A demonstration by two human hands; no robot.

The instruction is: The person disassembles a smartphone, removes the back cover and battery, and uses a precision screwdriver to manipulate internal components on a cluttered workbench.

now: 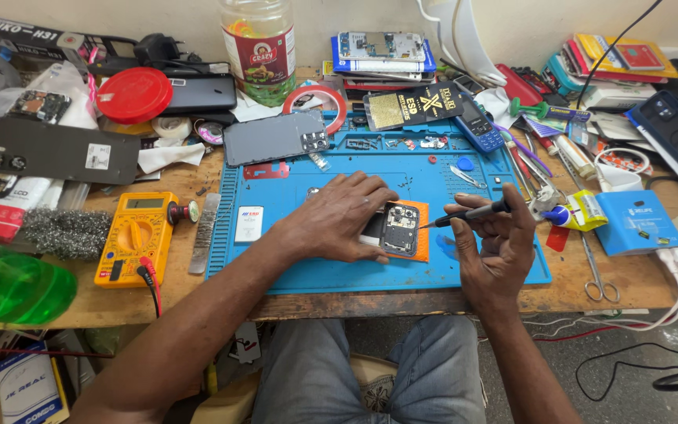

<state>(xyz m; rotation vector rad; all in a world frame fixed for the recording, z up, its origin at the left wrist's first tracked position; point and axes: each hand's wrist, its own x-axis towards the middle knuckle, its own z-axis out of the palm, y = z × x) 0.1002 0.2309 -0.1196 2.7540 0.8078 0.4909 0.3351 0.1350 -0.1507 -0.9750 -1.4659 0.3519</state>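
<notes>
The work mat was blue, the opened phone black on an orange backing, the multimeter yellow, the round lid red, the bottle green, and the screwdriver black.

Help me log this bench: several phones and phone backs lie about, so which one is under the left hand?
The opened phone on the orange pad, circuit boards exposed, held down by the left hand. The grey back cover and black one lie untouched farther back.

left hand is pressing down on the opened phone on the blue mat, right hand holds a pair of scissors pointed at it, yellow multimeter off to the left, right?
Not quite: the right hand holds a thin black screwdriver, not scissors; the scissors lie untouched on the table to the right. The head view shows this. The rest stands: left hand on the opened phone, blue mat, yellow multimeter at left.
</notes>
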